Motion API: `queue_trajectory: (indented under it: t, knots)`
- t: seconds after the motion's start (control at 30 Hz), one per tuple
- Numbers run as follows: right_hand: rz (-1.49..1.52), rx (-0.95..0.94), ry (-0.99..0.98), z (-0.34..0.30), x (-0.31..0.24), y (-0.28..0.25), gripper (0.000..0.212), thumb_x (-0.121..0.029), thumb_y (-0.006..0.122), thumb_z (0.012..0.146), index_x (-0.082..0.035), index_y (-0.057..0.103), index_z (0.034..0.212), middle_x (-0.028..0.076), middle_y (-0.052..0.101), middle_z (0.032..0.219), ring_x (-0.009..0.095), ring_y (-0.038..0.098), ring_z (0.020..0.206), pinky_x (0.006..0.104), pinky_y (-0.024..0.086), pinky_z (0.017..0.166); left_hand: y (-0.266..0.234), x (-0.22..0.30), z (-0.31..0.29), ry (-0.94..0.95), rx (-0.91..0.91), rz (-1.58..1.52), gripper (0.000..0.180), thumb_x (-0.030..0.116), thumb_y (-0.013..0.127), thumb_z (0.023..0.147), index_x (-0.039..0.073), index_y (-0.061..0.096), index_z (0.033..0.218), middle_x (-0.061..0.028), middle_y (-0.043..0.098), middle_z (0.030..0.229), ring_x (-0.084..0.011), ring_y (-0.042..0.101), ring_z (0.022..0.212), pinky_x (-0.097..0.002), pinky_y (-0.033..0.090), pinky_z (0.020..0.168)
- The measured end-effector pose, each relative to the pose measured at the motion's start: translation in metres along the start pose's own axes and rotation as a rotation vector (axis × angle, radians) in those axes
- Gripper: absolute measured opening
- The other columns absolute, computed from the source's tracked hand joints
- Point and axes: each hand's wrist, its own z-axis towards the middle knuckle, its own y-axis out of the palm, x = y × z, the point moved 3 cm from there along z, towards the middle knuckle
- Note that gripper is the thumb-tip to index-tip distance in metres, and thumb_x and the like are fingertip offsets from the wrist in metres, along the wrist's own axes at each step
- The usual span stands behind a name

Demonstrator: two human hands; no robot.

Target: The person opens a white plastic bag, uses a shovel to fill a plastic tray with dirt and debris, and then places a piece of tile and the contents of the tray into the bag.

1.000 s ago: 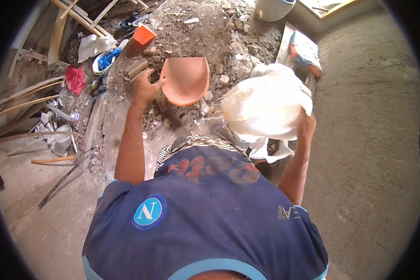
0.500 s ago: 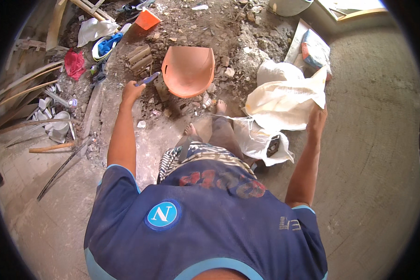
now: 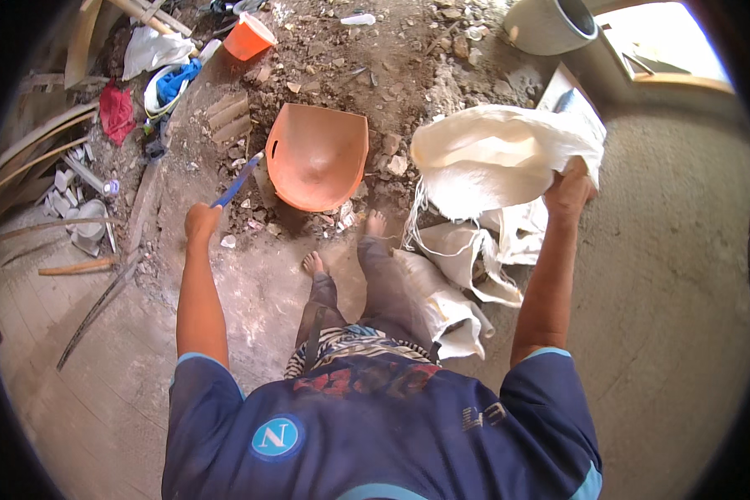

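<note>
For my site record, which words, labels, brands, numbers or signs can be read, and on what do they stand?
I do not copy wording; the marks are:
Round blue badge on dark shirt: one white letter.
Pale lettering, other chest side: not clear.
Red print, lower front: faded, blurred, unreadable.
Elsewhere: none readable.

White sack: woven plastic by its look, crinkled, faintly glossy. Blue rod: smooth, material unclear; orange tub: smooth plastic, soft sheen. Red cloth: matt, creased; ground: rough, matt earth and stone.
</note>
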Motion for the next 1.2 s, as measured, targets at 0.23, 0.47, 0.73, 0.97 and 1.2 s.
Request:
queue_trajectory:
  t: [0.23,0.47,0.73,0.97,1.2]
  knots:
    - [-0.732,-0.079,-0.386,0.078,0.052,0.031,0.032,-0.001,0.067,0.076,-0.002,0.063,0.108,0.018,0.069,0.099,0.026,0.066,0.089,0.0407,0.051,0.079,-0.021,0.020,-0.023,-0.126,-0.023,-0.077,0.037,0.038,0.066,0.081,0.004,0.073,0.096,-0.0193,0.071,0.093,-0.0362,0.068,0.091,-0.0441,0.051,0.079]
    - [0.059,0.144,0.616,0.074,0.216,0.050,0.055,-0.041,0.051,0.099,0.000,0.050,0.135,0.012,0.058,0.129,0.024,0.058,0.110,0.0371,0.046,0.094,-0.012,-0.007,-0.029,-0.204,0.006,-0.174,0.032,0.035,0.067,0.083,0.008,0.072,0.100,-0.0147,0.071,0.086,-0.0319,0.068,0.082,-0.0409,0.051,0.075]
    - [-1.009,0.290,0.359,0.047,0.258,0.042,0.072,-0.027,0.077,0.078,0.015,0.047,0.128,0.026,0.054,0.130,0.032,0.055,0.116,0.0382,0.044,0.098,-0.034,0.018,-0.042,-0.254,-0.019,-0.155,0.034,0.034,0.069,0.083,0.009,0.070,0.106,-0.0138,0.071,0.088,-0.0291,0.068,0.082,-0.0383,0.050,0.074]
    - [-0.566,-0.802,0.194,-0.077,0.264,0.267,0.045,-0.024,0.069,0.087,0.000,0.059,0.124,0.022,0.066,0.115,0.031,0.064,0.109,0.0393,0.048,0.095,-0.029,0.022,-0.043,-0.279,-0.027,-0.140,0.033,0.030,0.070,0.085,0.009,0.069,0.111,-0.0146,0.071,0.091,-0.0286,0.068,0.083,-0.0374,0.050,0.075]
    - [-0.525,-0.688,0.745,-0.158,0.521,0.390,0.068,-0.027,0.076,0.079,0.009,0.049,0.130,0.022,0.059,0.125,0.036,0.058,0.113,0.0382,0.044,0.097,-0.028,0.035,-0.038,-0.238,0.023,-0.181,0.037,0.023,0.068,0.089,0.000,0.064,0.118,-0.0122,0.069,0.096,-0.0208,0.065,0.084,-0.0337,0.049,0.077]
